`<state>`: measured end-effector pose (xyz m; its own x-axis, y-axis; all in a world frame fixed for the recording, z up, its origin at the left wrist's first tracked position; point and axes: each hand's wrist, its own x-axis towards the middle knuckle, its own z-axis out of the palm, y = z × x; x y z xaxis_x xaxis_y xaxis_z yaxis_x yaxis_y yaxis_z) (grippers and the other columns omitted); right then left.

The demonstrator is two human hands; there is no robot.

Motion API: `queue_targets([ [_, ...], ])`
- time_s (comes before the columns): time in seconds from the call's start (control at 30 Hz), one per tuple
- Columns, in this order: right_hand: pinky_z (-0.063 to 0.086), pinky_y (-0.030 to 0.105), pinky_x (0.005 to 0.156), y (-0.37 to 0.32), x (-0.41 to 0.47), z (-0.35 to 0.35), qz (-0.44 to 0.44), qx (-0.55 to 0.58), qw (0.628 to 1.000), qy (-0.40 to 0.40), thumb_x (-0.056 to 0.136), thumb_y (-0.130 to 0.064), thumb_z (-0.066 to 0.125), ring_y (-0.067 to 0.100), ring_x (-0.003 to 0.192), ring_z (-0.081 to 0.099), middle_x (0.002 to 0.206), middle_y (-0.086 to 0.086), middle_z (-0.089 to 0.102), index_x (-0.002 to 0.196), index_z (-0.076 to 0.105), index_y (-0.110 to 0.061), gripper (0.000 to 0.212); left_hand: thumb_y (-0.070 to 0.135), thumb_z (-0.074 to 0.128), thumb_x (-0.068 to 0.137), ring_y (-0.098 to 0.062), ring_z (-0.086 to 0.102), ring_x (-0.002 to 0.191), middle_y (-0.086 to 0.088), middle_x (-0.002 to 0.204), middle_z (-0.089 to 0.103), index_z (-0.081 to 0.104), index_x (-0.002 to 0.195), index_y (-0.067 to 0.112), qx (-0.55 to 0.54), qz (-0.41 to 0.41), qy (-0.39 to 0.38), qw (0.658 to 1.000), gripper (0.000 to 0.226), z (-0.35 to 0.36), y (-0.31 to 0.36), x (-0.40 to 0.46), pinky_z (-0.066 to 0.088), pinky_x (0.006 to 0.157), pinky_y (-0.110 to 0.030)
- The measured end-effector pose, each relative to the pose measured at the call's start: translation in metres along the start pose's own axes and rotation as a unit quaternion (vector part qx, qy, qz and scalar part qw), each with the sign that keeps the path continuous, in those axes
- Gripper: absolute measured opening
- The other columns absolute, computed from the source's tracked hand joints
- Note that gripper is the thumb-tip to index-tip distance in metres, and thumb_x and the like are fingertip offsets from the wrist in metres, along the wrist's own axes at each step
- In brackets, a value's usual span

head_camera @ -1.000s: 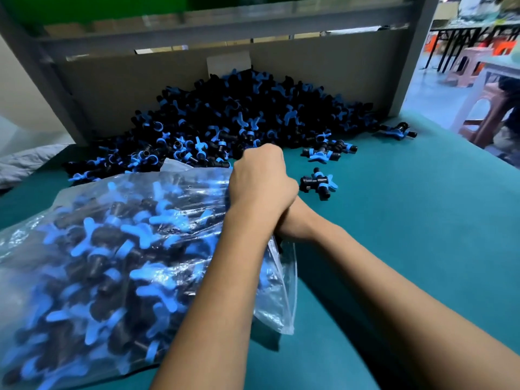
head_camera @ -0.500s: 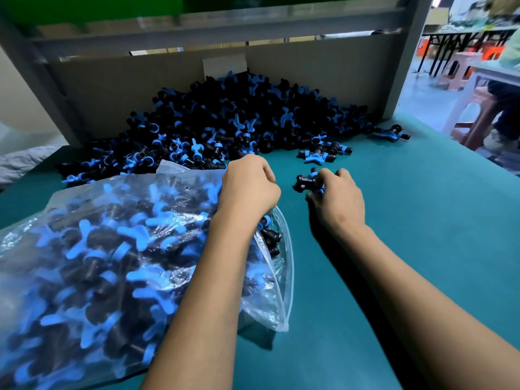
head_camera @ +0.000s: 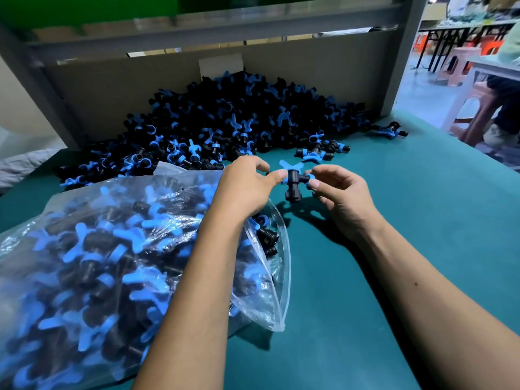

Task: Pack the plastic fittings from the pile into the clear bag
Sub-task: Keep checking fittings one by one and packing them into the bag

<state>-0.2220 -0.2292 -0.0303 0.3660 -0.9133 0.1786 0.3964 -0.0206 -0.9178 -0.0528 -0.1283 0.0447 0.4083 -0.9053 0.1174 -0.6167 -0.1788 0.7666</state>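
Okay, my left hand (head_camera: 247, 184) and right hand (head_camera: 340, 198) meet on one fitting (head_camera: 294, 182), each pinching a side arm between thumb and fingertips. It hangs clear of the mat (head_camera: 394, 249), black stem down, blue wing on top. I read the two-handed hold as a quick check or a hand-over, since the left hand sits nearest the bag mouth. No other fingers wrap anything; the spare ones are loosely curled.

Just under my left wrist is the bag (head_camera: 118, 263), lying on its side, mouth facing right toward the hands and gaping. It looks well stuffed with fittings, a few black ends poking out at the opening. That tilt probably keeps the drop short, but parts could roll out.

Beyond the hands a few loose fittings (head_camera: 318, 153) lie on the mat, pulled off the pile (head_camera: 225, 119) for easy reach. The pile is heaped against the back board (head_camera: 309, 71), which keeps it from spreading. One stray (head_camera: 389, 130) sits well to the right. Plenty is left, so the job is not near done.
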Motion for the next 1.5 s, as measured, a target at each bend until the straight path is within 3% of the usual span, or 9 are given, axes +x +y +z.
queue_targets([
  [0.13, 0.054, 0.021, 0.077, -0.002, -0.002, 0.005, 0.004, 0.026, 0.999, -0.034, 0.074, -0.002, 0.077, 0.011, 0.085, 0.069, 0.096, 0.005, 0.077, 0.094, 0.072, -0.012, 0.023, 0.031, 0.082, 0.088, -0.016, 0.07, 0.078, 0.01, 0.071, 0.07, 0.071, 0.082, 0.028, -0.014, 0.005, 0.003, 1.0, 0.014, 0.002, -0.001, 0.001, 0.053, 0.067, -0.03],
  [0.23, 0.054, 0.021, 0.073, -0.001, -0.004, 0.007, 0.013, 0.008, 0.998, -0.063, 0.07, -0.012, 0.082, 0.01, 0.079, 0.068, 0.091, 0.002, 0.076, 0.092, 0.074, -0.018, 0.024, 0.022, 0.088, 0.082, -0.021, 0.073, 0.083, 0.002, 0.079, 0.075, 0.076, 0.082, 0.021, -0.016, 0.006, -0.002, 1.0, 0.012, 0.003, -0.003, 0.003, 0.06, 0.081, -0.038],
  [0.37, 0.058, 0.024, 0.071, 0.004, -0.006, 0.013, 0.031, 0.002, 0.996, -0.08, 0.071, -0.012, 0.082, 0.014, 0.079, 0.07, 0.09, 0.003, 0.075, 0.095, 0.072, -0.014, 0.025, 0.022, 0.092, 0.077, -0.014, 0.071, 0.08, 0.004, 0.081, 0.075, 0.077, 0.084, 0.02, -0.009, 0.012, 0.009, 1.0, 0.016, 0.004, -0.005, 0.003, 0.06, 0.082, -0.036],
  [0.63, 0.057, 0.021, 0.074, 0.002, -0.001, 0.008, 0.046, 0.144, 0.987, 0.053, 0.075, -0.003, 0.077, 0.023, 0.087, 0.071, 0.102, 0.018, 0.072, 0.102, 0.068, -0.007, 0.029, 0.028, 0.093, 0.075, -0.01, 0.07, 0.074, 0.006, 0.075, 0.074, 0.076, 0.076, 0.023, -0.054, 0.004, 0.075, 0.996, 0.018, 0.002, -0.007, 0.004, 0.053, 0.067, -0.026],
  [0.93, 0.055, 0.019, 0.067, 0.007, -0.007, 0.018, 0.032, 0.049, 0.993, -0.1, 0.069, -0.004, 0.082, 0.012, 0.07, 0.069, 0.083, 0.005, 0.074, 0.092, 0.07, -0.01, 0.027, 0.03, 0.094, 0.074, -0.007, 0.069, 0.074, 0.007, 0.077, 0.074, 0.077, 0.076, 0.024, -0.003, 0.019, 0.027, 0.999, 0.018, 0.002, -0.004, 0.0, 0.051, 0.065, -0.024],
  [1.13, 0.051, 0.016, 0.058, 0.008, 0.0, 0.012, -0.004, 0.107, 0.991, 0.082, 0.074, -0.005, 0.082, 0.012, 0.067, 0.067, 0.079, 0.004, 0.072, 0.095, 0.065, -0.01, 0.027, 0.034, 0.091, 0.076, -0.013, 0.071, 0.078, 0.006, 0.074, 0.075, 0.079, 0.072, 0.024, -0.05, -0.001, 0.056, 0.997, 0.017, -0.001, 0.0, -0.001, 0.057, 0.07, -0.03],
  [1.27, 0.054, 0.027, 0.058, 0.014, -0.004, 0.019, -0.1, -0.111, 0.981, 0.12, 0.088, -0.023, 0.078, 0.018, 0.068, 0.069, 0.073, 0.005, 0.066, 0.085, 0.06, -0.01, 0.023, 0.045, 0.087, 0.078, -0.01, 0.068, 0.071, 0.011, 0.068, 0.072, 0.076, 0.067, 0.025, -0.037, -0.012, 0.134, 0.99, 0.026, 0.005, 0.004, -0.001, 0.053, 0.066, -0.029],
  [1.37, 0.055, 0.03, 0.055, 0.019, -0.012, 0.034, -0.144, -0.22, 0.964, 0.038, 0.083, -0.036, 0.081, 0.018, 0.072, 0.069, 0.076, 0.001, 0.068, 0.083, 0.059, -0.015, 0.03, 0.046, 0.086, 0.078, -0.011, 0.068, 0.07, 0.011, 0.068, 0.071, 0.074, 0.067, 0.025, -0.034, -0.008, 0.165, 0.986, 0.027, 0.007, 0.006, -0.003, 0.055, 0.067, -0.03],
  [1.5, 0.056, 0.024, 0.072, 0.019, -0.015, 0.04, -0.198, -0.297, 0.934, 0.028, 0.074, -0.023, 0.088, 0.011, 0.081, 0.07, 0.083, -0.008, 0.07, 0.092, 0.06, -0.015, 0.034, 0.044, 0.087, 0.078, -0.006, 0.065, 0.066, 0.011, 0.067, 0.07, 0.073, 0.064, 0.023, -0.023, 0.0, 0.134, 0.991, 0.029, 0.007, 0.009, -0.005, 0.051, 0.062, -0.027],
])
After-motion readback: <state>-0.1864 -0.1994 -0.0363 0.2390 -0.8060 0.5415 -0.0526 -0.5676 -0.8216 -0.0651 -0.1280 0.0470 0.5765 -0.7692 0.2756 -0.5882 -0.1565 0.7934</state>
